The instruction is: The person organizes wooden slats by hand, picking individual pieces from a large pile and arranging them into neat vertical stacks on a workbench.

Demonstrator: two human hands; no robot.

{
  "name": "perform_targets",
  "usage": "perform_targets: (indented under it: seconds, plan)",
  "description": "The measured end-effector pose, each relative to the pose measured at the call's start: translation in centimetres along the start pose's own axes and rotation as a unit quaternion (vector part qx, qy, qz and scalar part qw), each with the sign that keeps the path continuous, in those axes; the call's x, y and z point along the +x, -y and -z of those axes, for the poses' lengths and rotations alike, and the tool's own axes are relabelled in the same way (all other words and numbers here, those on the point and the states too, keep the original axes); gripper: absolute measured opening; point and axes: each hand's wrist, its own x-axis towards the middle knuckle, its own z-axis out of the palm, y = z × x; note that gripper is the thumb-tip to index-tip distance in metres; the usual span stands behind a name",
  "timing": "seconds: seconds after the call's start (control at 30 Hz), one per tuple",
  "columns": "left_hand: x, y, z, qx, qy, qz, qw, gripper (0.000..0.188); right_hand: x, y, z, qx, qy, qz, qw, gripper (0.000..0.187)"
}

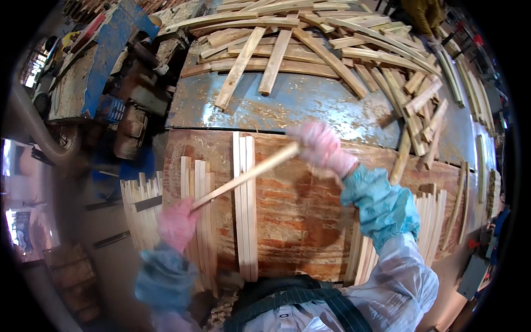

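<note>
A pale wooden strip (249,174) slants up to the right across the bench, held at both ends. Its lower end is in my left hand (178,224), closed round it in a pink glove. My right hand (319,145), gloved alike and smeared by motion, grips the upper end. Under the strip, several light wooden strips (246,221) lie side by side on the brown wooden board (298,216). More strips (202,232) lie in a row beside my left hand, and another bundle (365,260) is below my right forearm.
A large loose heap of wooden strips (310,55) covers the far part of the blue-grey metal table (193,105), with sawdust about. Blue machinery (97,66) and a hose (52,149) stand at the left. Upright strips (141,216) are stacked beside the board. Another person (423,19) is at the far right.
</note>
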Motion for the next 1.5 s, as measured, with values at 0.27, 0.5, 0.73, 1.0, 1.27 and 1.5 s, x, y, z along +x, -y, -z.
perform_targets:
  seconds: [0.27, 0.5, 0.73, 1.0, 1.27, 1.5]
  plan:
    - [1.1, -4.2, -3.7, -0.735, 0.138, 0.348, 0.565, 0.027, 22.0, -5.5, -7.8, 0.123, -0.119, -0.457, 0.873, 0.101]
    - [2.6, -1.3, -6.9, -0.815, 0.139, 0.296, 0.478, 0.038, 26.2, -0.3, -7.1, 0.378, -0.164, -0.479, 0.775, 0.105]
    - [3.2, -2.0, -6.7, -0.856, 0.125, 0.289, 0.410, 0.060, 33.5, 4.8, -12.2, 0.250, -0.130, -0.533, 0.798, 0.119]
    - [0.7, -1.4, -7.3, -0.851, 0.155, 0.265, 0.427, 0.048, 19.7, 1.8, -4.3, 0.183, -0.103, -0.444, 0.871, 0.098]
    - [-5.4, -3.2, -6.4, -0.884, 0.118, 0.236, 0.385, 0.041, -10.7, 11.2, -4.9, 0.159, -0.060, -0.395, 0.903, 0.104]
    - [-14.6, -4.4, -7.4, -0.742, 0.057, 0.265, 0.613, 0.041, -22.5, 13.8, -6.9, 0.312, -0.116, -0.476, 0.814, 0.115]
